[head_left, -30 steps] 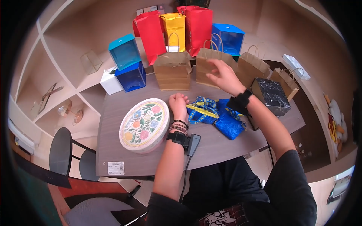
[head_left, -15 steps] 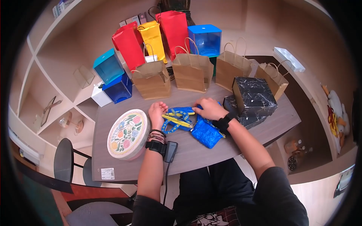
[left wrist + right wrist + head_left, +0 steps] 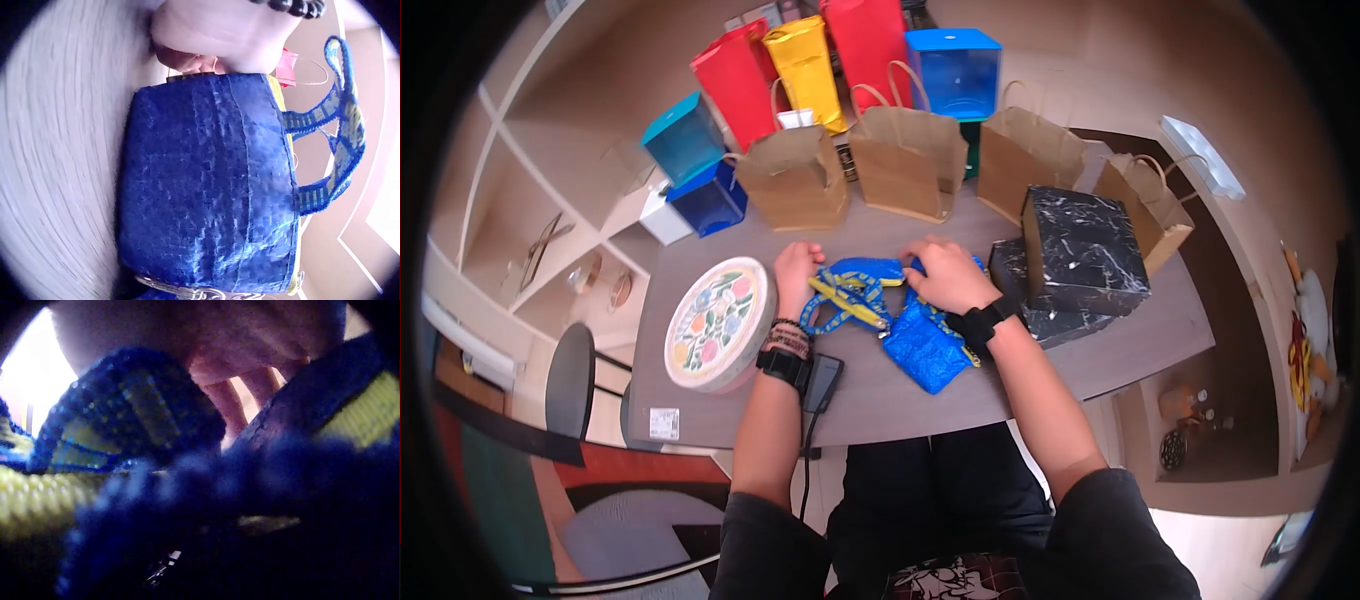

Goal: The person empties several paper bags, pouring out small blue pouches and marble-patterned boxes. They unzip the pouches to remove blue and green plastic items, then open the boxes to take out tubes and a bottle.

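Note:
Two small blue woven bags lie close together on the table. The left bag (image 3: 862, 270) has a yellow zip and blue-and-yellow patterned handles (image 3: 340, 134); it fills much of the left wrist view. My left hand (image 3: 797, 268) rests at its left end, fingers loosely bent on the tabletop. The right bag (image 3: 928, 345) slumps nearer the front edge. Over its upper end bends my right hand (image 3: 948, 275), back upward. In the dark right wrist view its fingers (image 3: 231, 406) point down behind blue fabric; I cannot tell whether they grip it.
A round floral-lidded box (image 3: 718, 322) stands left of my left hand. Black marbled boxes (image 3: 1085, 250) are stacked at right. Several brown paper bags (image 3: 908, 160) line the back, before red bags (image 3: 865, 50) and a yellow bag (image 3: 805, 72). A black cabled device (image 3: 822, 382) lies near the front edge.
My right hand has come down from in front of the paper bags onto the right blue bag. My left hand stays beside the left one. The head view has shifted.

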{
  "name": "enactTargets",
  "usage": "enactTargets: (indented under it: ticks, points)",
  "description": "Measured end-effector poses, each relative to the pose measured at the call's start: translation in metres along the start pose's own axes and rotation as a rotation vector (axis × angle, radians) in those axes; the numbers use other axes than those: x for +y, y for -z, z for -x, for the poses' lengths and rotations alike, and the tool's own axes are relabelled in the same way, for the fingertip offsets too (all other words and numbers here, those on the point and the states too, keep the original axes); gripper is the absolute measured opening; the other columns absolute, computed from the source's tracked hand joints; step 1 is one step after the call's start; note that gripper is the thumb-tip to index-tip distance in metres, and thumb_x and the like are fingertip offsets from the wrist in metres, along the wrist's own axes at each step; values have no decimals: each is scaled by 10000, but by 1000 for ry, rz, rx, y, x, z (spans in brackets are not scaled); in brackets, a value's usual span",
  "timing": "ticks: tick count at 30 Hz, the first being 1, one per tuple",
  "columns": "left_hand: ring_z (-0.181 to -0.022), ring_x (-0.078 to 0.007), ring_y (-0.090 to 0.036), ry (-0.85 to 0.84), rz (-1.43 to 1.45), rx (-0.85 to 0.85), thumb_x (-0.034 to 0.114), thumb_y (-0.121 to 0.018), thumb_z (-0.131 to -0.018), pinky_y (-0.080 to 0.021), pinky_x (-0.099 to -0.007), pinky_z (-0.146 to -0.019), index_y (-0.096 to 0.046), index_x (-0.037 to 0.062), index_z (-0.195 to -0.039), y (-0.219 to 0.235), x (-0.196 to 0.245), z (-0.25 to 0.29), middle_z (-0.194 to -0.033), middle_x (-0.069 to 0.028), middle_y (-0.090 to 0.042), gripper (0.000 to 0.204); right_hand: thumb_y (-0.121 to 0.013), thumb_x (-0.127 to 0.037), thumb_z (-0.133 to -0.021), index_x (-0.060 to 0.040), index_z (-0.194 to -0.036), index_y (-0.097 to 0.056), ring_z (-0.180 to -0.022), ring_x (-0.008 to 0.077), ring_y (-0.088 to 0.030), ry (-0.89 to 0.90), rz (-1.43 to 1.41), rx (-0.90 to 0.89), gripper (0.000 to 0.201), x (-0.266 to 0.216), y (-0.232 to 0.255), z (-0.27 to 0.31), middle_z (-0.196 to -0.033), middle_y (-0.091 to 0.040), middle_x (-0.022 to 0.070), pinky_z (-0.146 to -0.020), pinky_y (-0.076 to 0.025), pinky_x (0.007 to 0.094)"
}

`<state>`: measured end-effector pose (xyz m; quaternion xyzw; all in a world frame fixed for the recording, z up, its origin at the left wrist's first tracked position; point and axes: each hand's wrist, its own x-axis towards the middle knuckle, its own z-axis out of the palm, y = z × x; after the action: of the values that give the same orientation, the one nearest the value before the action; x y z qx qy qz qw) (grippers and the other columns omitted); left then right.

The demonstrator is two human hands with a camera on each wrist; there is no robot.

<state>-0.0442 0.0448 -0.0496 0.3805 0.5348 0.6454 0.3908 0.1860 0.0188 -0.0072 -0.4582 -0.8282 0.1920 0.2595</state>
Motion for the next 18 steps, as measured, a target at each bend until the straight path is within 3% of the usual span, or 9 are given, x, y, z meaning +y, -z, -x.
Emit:
enactTargets:
  ticks: [2, 6, 7, 10, 14, 16, 18]
  points:
    - [-555, -87, -487, 42, -23, -78, 195, -443, -880, -389, -220, -506, -559, 24, -767, 2, 1, 1, -685, -47, -560, 235, -572, -73, -718, -57, -1042, -597, -984, 342, -524, 85, -23, 132, 325, -4, -1, 1, -1020, -579, 162, -863, -418, 416]
    - [-539, -89, -488, 63, 7, -113, 220, -440, -899, -398, -221, -497, -558, 21, -779, -4, 8, 8, -688, -47, -559, 260, -595, -40, -685, -66, -1156, -522, -1072, 334, -465, 214, -64, -85, 478, -15, 1, 2, -1084, -531, 147, -939, -376, 397]
    - [-538, -91, -492, 92, 15, -134, 224, -438, -906, -405, -223, -497, -556, 19, -788, -7, 10, 8, -690, -48, -560, 266, -598, -40, -685, -83, -1170, -521, -1055, 329, -486, 249, -30, -50, 493, -15, -3, -1, -1083, -532, 141, -911, -402, 393]
    - [-538, -96, -497, 151, -4, -180, 235, -444, -917, -427, -219, -511, -554, 9, -820, -9, 13, 6, -694, -55, -563, 270, -600, -52, -693, -87, -1118, -570, -1003, 323, -532, 160, 7, -78, 428, -14, -7, -12, -1050, -568, 146, -856, -437, 392]
    - [-553, -100, -505, 159, 45, -179, 266, -450, -923, -452, -216, -540, -562, 15, -866, -10, 14, 7, -699, -57, -558, 280, -603, -90, -729, -78, -1022, -621, -904, 338, -576, 188, -29, 9, 294, -14, -6, -27, -938, -615, 165, -779, -463, 412]
    - [-575, -98, -505, 243, 40, -222, 291, -448, -928, -455, -223, -535, -562, 29, -907, -9, 19, 6, -716, -45, -551, 287, -560, -128, -766, -93, -937, -655, -828, 347, -601, -4, -33, 104, 199, -17, -3, -29, -852, -632, 174, -750, -472, 455]
    - [-610, -88, -497, 219, 101, -263, 340, -447, -930, -445, -215, -544, -564, 41, -978, -11, 22, 10, -734, -30, -539, 325, -565, -143, -782, -101, -942, -651, -802, 350, -604, -14, -65, 149, 186, -18, -3, -28, -815, -629, 175, -726, -478, 454]
